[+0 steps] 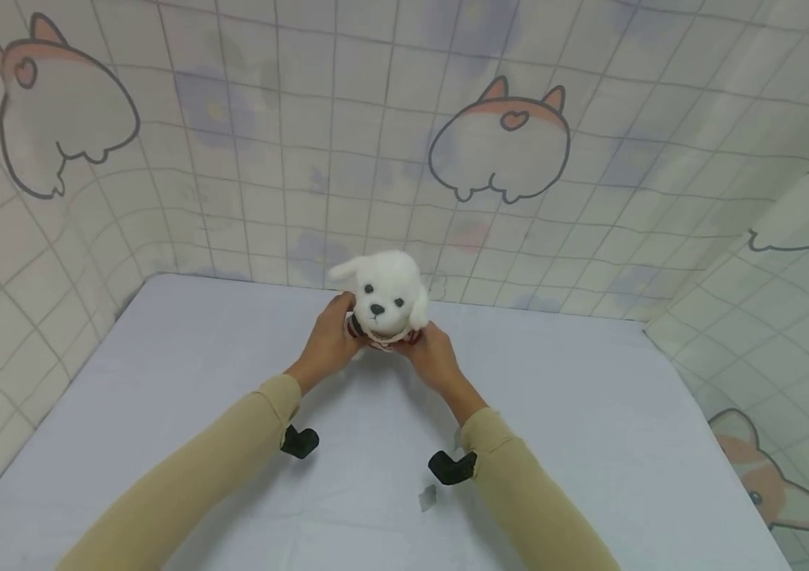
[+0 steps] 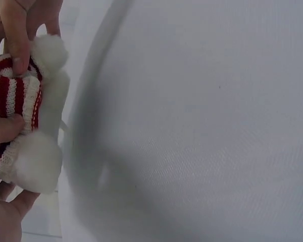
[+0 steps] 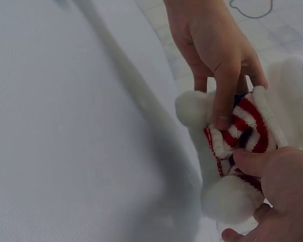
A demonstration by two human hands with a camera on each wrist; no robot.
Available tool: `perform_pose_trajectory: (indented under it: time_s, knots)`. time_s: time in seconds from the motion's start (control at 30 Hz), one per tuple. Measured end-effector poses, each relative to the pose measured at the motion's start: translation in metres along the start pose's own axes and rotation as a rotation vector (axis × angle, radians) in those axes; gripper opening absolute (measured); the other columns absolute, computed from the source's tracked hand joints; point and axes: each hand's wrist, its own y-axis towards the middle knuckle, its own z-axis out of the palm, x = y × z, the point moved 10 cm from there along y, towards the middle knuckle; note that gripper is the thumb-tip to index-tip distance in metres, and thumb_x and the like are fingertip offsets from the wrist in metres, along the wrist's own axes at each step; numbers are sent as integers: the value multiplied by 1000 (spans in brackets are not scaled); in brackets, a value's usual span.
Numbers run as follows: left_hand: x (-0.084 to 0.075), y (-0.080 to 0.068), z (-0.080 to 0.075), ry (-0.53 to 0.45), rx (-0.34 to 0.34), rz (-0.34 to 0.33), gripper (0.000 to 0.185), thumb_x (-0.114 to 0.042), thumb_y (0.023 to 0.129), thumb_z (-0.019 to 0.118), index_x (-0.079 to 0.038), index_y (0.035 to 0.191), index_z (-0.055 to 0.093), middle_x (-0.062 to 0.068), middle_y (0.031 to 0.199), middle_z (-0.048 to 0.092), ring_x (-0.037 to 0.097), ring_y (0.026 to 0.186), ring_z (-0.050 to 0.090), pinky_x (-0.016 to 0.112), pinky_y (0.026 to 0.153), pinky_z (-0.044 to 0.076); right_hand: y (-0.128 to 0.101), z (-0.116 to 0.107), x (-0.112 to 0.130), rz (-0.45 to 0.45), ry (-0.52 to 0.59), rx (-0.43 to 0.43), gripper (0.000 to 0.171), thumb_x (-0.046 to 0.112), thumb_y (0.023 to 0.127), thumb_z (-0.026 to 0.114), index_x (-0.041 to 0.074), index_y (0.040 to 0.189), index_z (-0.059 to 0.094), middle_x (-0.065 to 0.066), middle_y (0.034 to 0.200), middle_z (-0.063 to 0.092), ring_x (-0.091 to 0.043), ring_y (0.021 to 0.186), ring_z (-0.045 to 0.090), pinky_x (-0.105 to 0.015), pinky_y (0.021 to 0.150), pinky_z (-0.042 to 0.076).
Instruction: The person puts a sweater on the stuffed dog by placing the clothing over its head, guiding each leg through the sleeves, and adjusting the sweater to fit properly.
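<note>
A white plush puppy (image 1: 392, 277) with floppy ears faces the head camera near the far edge of the table. Its body is dressed in a red and white striped knitted sweater (image 3: 250, 121), and round white paws (image 2: 40, 161) stick out below. My left hand (image 1: 331, 339) grips one side of the sweater, thumb on the front. On the other side my right hand (image 1: 435, 358) grips it the same way. Both thumbs press into the knit in the wrist views. The toy's back is hidden.
The white table (image 1: 233, 333) reaches back to a wall covering (image 1: 304, 143) printed with a grid and cartoon corgis, which also runs along both sides. A black wrist mount (image 1: 451, 468) hangs below the right sleeve. A small grey scrap (image 1: 427, 498) lies on the table nearby.
</note>
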Motion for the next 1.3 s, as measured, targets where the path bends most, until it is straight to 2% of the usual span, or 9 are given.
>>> perform_pose_trajectory:
  time_s: [0.1, 0.2, 0.4, 0.6, 0.83, 0.97, 1.13, 1.3]
  knots:
    - [3, 0, 1, 30, -1, 15, 45, -10, 79, 78, -8, 111, 47, 16, 123, 55, 32, 118, 54, 47, 100, 46, -2, 3, -2, 7, -14, 6, 39, 24, 90, 69, 5, 123, 58, -13, 122, 65, -27, 118, 58, -45, 100, 46]
    - [7, -1, 5, 47, 14, 6, 47, -9, 79, 79, -7, 115, 48, 17, 125, 54, 34, 119, 53, 48, 102, 45, -4, 6, -5, 19, -17, 20, 38, 24, 90, 68, 6, 123, 59, -13, 124, 64, -28, 121, 57, -45, 102, 46]
    - [18, -2, 13, 59, 49, -18, 64, -10, 80, 77, -3, 134, 43, 19, 133, 51, 35, 127, 50, 48, 109, 40, -7, 13, -15, 68, -44, 44, 24, 18, 98, 56, 7, 119, 58, -14, 127, 62, -30, 124, 55, -45, 105, 44]
    - [28, 2, 22, 51, 82, -75, 76, -13, 84, 74, -1, 146, 33, 20, 146, 42, 36, 137, 41, 47, 115, 33, -3, 15, -18, 44, -76, 23, 19, 15, 101, 48, 7, 116, 57, -14, 127, 62, -30, 126, 55, -44, 105, 45]
    - [29, 11, 22, 32, 61, -64, 63, -8, 82, 74, -2, 136, 42, 20, 137, 51, 35, 129, 48, 47, 109, 39, 4, 12, -21, 46, -61, 5, 29, 18, 101, 49, 11, 128, 54, -11, 138, 57, -28, 134, 48, -44, 110, 40]
    - [31, 15, 21, 27, 63, -89, 58, -11, 83, 75, -3, 132, 45, 19, 134, 52, 36, 130, 48, 48, 110, 38, 8, 11, -22, 42, -74, 24, 32, 20, 101, 49, 11, 132, 51, -11, 139, 56, -28, 135, 47, -44, 110, 40]
    - [34, 15, 23, 44, 126, -165, 59, -17, 83, 75, -3, 129, 41, 21, 129, 52, 37, 122, 52, 50, 105, 42, 10, 5, -21, 44, -124, 62, 41, 27, 100, 51, 13, 139, 47, -12, 142, 53, -30, 137, 44, -47, 114, 34]
    - [31, 11, 23, 93, 202, -178, 65, -23, 87, 71, 4, 135, 37, 26, 137, 46, 40, 128, 45, 51, 109, 37, 5, -4, -23, 57, -121, 79, 55, 36, 98, 54, 23, 149, 37, -9, 149, 46, -30, 141, 39, -49, 117, 28]
